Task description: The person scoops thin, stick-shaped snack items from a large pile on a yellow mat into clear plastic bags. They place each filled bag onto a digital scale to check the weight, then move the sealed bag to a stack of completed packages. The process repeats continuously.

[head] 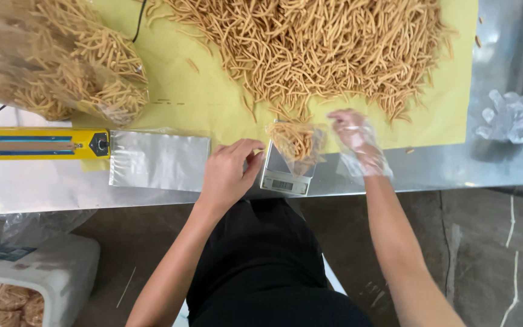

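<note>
At the far left of a steel table [431, 169], one filled bag of fried snack sticks [62, 66] lies above one yellow heat sealer [37, 143] and a stack of empty clear bags [158, 160]. The bare left hand [228, 172], fingers curled, steadies one small scale [284, 177] bearing one part-filled bag [296, 142]. The gloved right hand [358, 139] pinches loosely at the bag's mouth beneath the one big heap of sticks [316, 48]; adding sticks few at a time, bag upright, would likely serve best.

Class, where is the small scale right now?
In the head view, the scale sits at the table's near edge, centre, between the left hand and gloved right hand, a snack bag on it.
</note>
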